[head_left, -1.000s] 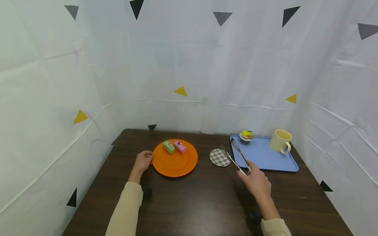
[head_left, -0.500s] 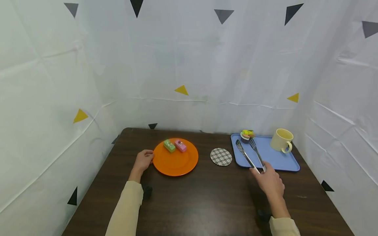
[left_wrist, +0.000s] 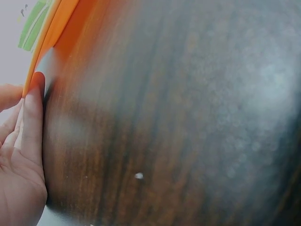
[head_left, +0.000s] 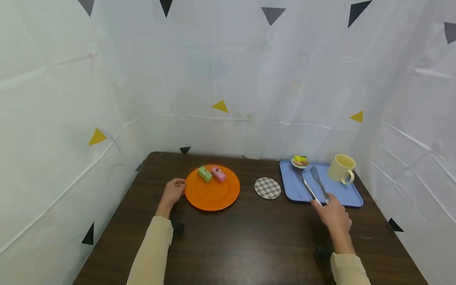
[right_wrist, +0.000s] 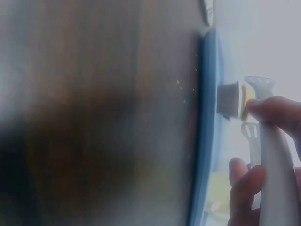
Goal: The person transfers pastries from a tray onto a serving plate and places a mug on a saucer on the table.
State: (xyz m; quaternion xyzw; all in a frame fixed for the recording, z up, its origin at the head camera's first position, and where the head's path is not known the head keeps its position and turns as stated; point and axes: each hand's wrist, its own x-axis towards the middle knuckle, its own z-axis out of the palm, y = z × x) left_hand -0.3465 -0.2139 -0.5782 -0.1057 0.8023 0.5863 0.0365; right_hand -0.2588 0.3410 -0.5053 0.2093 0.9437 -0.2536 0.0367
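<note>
My left hand [head_left: 173, 190] pinches the left rim of an orange plate [head_left: 212, 199], thumb on top and fingers beneath in the left wrist view. On the plate sit a green cake piece [head_left: 205, 174] and a pink cake piece [head_left: 218, 174]. With my right hand [head_left: 334, 213] I hold metal tongs [head_left: 308, 188], their arms spread apart. Their tips hover over a blue tray [head_left: 293, 189], close to a small fruit-topped cupcake [head_left: 299, 162] in a dark cup. In the right wrist view the tong arms [right_wrist: 276, 179] flank the cupcake [right_wrist: 229, 100]; whether they touch it I cannot tell.
A yellow mug [head_left: 342, 169] stands at the tray's back right corner. Between plate and tray lies a round checkered coaster [head_left: 267, 188]. White sheets with coloured triangles hang behind the dark wooden table [head_left: 242, 245] and on both sides.
My right hand has moved right with the tongs, from over the coaster and tray edge to over the tray by the cupcake. My left hand stays at the plate rim.
</note>
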